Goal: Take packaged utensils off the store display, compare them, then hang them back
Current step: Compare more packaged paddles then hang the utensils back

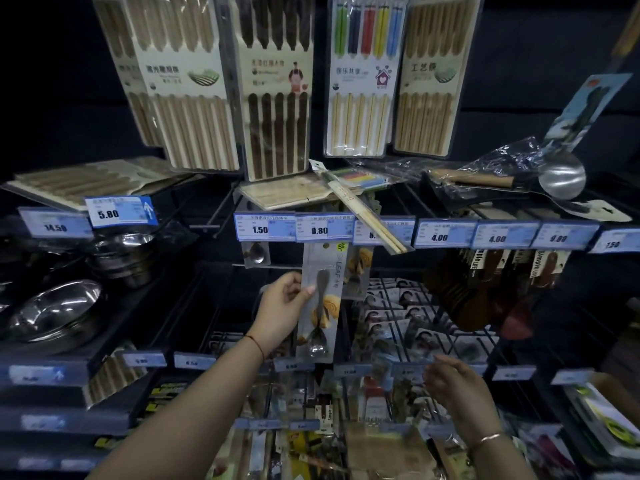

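Observation:
A long grey packaged spoon (320, 299) hangs below the 8.80 price tag (319, 229), with a metal spoon and a pastry picture on its card. My left hand (282, 310) grips its left edge, thumb on the front. A second similar spoon package (358, 271) hangs just behind it on the right. My right hand (457, 389) is lower right, blurred, fingers loosely curled in front of the lower hooks; whether it holds anything is unclear.
Chopstick packs (277, 84) hang above. Loose chopsticks (367, 216) jut over the price rail. Steel bowls (59, 313) sit left. A bagged ladle (557, 174) lies upper right. Wooden spoons (485, 289) hang right. Small carded packs (408, 306) fill the hooks behind.

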Tool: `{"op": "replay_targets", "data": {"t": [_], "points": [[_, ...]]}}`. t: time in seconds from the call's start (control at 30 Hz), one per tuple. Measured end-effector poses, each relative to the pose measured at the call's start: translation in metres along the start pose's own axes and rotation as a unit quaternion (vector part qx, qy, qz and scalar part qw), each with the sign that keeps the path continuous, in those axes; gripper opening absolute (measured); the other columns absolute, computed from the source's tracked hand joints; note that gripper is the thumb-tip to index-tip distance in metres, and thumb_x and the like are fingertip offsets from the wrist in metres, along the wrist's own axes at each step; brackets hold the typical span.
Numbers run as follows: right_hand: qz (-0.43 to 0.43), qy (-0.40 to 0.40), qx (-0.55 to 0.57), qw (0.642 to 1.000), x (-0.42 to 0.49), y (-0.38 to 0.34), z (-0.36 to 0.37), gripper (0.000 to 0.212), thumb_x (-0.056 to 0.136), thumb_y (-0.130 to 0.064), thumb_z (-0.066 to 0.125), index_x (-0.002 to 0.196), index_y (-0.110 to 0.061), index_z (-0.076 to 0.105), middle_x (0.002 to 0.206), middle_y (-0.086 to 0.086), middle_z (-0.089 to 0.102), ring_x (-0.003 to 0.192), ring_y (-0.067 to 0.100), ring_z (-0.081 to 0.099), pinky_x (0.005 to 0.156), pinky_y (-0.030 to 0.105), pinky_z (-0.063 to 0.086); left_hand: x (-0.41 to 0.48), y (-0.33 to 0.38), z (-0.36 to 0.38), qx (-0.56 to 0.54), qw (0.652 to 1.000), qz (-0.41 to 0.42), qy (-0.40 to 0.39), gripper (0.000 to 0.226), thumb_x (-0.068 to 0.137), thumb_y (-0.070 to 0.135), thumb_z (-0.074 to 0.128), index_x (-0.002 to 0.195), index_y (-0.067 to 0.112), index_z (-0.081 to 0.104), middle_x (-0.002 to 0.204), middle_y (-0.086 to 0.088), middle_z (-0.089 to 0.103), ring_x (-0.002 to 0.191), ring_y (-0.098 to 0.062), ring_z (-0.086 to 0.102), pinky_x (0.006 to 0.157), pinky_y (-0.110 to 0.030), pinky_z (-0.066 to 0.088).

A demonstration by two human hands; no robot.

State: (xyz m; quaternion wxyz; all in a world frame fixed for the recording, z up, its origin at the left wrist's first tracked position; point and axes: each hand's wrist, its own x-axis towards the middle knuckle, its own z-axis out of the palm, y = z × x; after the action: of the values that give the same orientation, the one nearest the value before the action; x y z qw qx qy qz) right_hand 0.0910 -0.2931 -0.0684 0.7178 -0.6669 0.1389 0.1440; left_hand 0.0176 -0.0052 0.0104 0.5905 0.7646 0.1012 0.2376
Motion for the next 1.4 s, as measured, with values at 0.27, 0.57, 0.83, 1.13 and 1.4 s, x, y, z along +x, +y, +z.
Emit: {"op": "replay_targets", "data": {"t": [0.27, 0.57, 0.83, 1.13, 1.4], "points": [[-0.019, -0.037, -0.019, 0.999, 0.013, 0.003, 0.004, 0.012, 0.093, -0.007, 0.060, 0.103, -0.010, 0.063, 0.096, 0.017, 0.070, 0.091, 0.035, 0.067, 0.081, 0.043, 0.054, -0.004, -0.004, 0.001, -0.011, 1.000, 0.012, 0.002, 0.010, 0.091, 0.016, 0.062, 0.088, 0.026, 0.065, 0.087, 0.007, 0.073, 0.082, 0.000, 0.069, 0.071, -0.016, 0.056], [-0.079, -0.040, -0.059, 0.994, 0.019, -0.024, -0.006, 0.014, 0.095, -0.006, 0.056, 0.108, -0.005, 0.061, 0.087, 0.014, 0.067, 0.069, 0.023, 0.063, 0.063, 0.033, 0.049, -0.006, -0.009, 0.009, -0.052, 0.999, -0.005, 0.016, 0.007, 0.091, 0.017, 0.063, 0.091, 0.023, 0.066, 0.083, 0.006, 0.075, 0.082, -0.007, 0.071, 0.069, -0.018, 0.056], [-0.239, -0.054, -0.081, 0.966, 0.021, -0.104, -0.018, 0.012, 0.092, -0.019, 0.064, 0.101, -0.027, 0.067, 0.092, -0.001, 0.076, 0.086, 0.010, 0.072, 0.070, 0.022, 0.055, 0.000, -0.010, 0.011, -0.072, 0.996, -0.033, 0.032, 0.005, 0.090, 0.017, 0.064, 0.092, 0.020, 0.067, 0.084, 0.008, 0.077, 0.079, -0.006, 0.072, 0.063, -0.015, 0.056], [-0.206, 0.112, -0.173, 0.957, 0.090, -0.129, -0.046, 0.057, 0.084, -0.021, 0.075, 0.130, -0.003, 0.047, 0.118, 0.015, 0.060, 0.107, 0.033, 0.060, 0.093, 0.044, 0.050, 0.007, -0.020, 0.018, -0.082, 0.994, -0.045, 0.059, 0.004, 0.087, 0.018, 0.067, 0.090, 0.020, 0.067, 0.084, 0.007, 0.077, 0.077, -0.007, 0.073, 0.058, -0.016, 0.055], [-0.191, -0.020, -0.191, 0.963, 0.115, -0.156, -0.044, 0.069, 0.089, -0.025, 0.069, 0.147, -0.012, 0.034, 0.137, 0.017, 0.053, 0.113, 0.030, 0.055, 0.086, 0.033, 0.043, 0.007, -0.015, 0.022, -0.068, 0.993, -0.055, 0.081, 0.004, 0.088, 0.018, 0.066, 0.090, 0.022, 0.068, 0.084, 0.000, 0.077, 0.082, -0.015, 0.074, 0.068, -0.027, 0.056]]}}
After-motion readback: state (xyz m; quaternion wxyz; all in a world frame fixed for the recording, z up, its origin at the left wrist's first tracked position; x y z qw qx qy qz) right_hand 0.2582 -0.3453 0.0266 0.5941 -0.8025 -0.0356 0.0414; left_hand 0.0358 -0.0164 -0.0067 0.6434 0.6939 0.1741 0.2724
